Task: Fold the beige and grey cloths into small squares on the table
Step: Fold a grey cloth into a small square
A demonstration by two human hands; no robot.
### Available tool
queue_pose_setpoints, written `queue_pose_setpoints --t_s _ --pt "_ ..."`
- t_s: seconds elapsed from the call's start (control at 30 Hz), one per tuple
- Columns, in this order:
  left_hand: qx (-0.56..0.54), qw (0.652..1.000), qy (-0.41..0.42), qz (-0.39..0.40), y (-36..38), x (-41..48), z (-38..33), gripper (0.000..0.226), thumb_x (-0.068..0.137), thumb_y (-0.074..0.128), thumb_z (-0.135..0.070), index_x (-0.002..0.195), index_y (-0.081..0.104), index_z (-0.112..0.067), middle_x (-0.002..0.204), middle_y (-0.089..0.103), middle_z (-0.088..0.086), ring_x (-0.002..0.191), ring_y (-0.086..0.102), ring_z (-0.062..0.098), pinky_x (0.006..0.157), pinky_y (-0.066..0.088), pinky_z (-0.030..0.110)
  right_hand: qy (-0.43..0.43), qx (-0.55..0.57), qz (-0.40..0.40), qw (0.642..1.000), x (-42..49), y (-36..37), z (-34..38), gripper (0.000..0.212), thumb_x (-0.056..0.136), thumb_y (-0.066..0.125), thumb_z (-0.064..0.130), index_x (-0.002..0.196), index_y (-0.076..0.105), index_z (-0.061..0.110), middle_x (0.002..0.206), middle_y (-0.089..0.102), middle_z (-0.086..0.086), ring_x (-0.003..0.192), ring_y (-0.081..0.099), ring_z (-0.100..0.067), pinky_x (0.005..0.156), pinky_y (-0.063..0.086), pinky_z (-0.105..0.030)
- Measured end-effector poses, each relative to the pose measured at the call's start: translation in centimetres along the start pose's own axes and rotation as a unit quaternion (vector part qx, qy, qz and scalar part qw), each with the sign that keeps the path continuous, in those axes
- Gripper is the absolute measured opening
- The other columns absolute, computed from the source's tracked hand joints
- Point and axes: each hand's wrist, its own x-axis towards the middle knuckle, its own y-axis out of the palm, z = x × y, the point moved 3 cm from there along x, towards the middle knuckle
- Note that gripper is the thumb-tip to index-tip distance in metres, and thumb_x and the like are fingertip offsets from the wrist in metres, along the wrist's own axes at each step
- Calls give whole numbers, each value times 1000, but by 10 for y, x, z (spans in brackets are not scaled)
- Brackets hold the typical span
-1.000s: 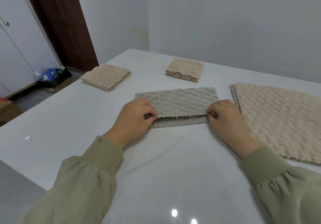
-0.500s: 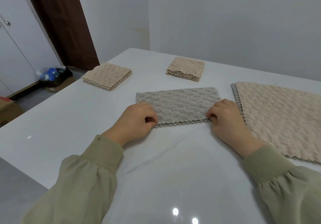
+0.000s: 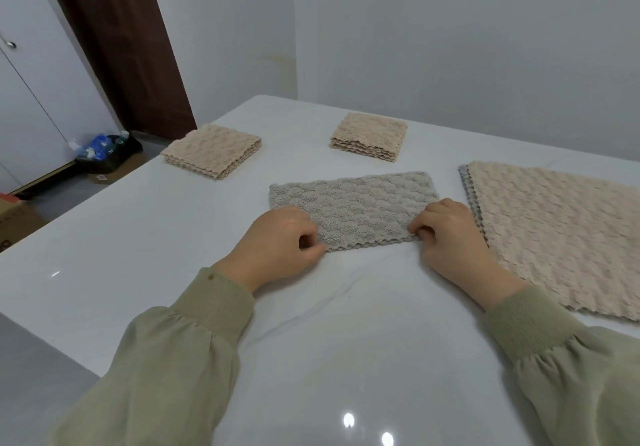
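The grey cloth (image 3: 356,203) lay at mid-table as a long strip, doubled over, its scalloped near edges roughly aligned. The left hand (image 3: 277,241) sat at the near-left corner, fingers curled under and thumb closed against them, pinching the cloth's edge. The right hand (image 3: 450,234) mirrored it at the near-right corner, fingertips clamped on the hem. Both wrists rested low on the table (image 3: 346,359). Two folded beige squares (image 3: 213,149) (image 3: 369,136) sat on the far side, well apart from each other. A flat beige cloth (image 3: 554,231) lay to the right, just beside the right hand, with a grey hem (image 3: 469,189) showing beneath its left edge. By its look the grey cloth was plush, light and limp: it would probably sag if lifted by one corner, and its layers might shear apart. The glossy tabletop could let it slide under a push. The best hold was probably both corners of one short end, with both layers pinched together, to carry that end across to the other.
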Motion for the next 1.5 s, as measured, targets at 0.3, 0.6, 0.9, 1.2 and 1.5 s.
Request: queue_pose_setpoints --t_s 0.3,0.6,0.9,1.2,1.5 --pt "82 988 -61 -115 -6 1 15 43 90 34 -37 69 63 -13 74 56 1 76 50 24 67 44 38 215 -102 -70 969 -7 -27 -34 23 84 50 14 82 70 3 88 66 -20 90 53 -41 79 40 -44" --pt "84 966 -217 111 16 -4 31 61 97 21 -55 151 8 -31 160 -1 -3 146 -1 23 117 6 50 269 -88 5 959 -7 -23 -35 24 85 61 31 72 65 11 98 62 -15 101 48 -36 93 36 -44" --pt "101 949 -254 160 10 -5 32 65 92 15 -66 149 0 -41 159 -10 -4 146 -9 24 115 2 54 219 -144 18 965 -10 -22 -31 22 82 60 20 66 64 5 95 64 -15 99 49 -38 95 36 -49" --pt "116 950 -247 151 9 -6 32 67 91 16 -68 149 1 -39 159 -9 -3 146 -11 24 115 0 55 214 -219 63 950 -10 -18 -28 24 83 53 19 77 68 1 102 63 -16 106 46 -38 102 29 -55" --pt "117 977 -175 -23 2 25 -2 46 100 28 -36 144 35 -21 156 24 2 146 9 24 115 8 50 123 -89 -74 986 15 -18 4 28 85 47 11 106 61 0 121 57 -22 116 49 -38 105 32 -50"
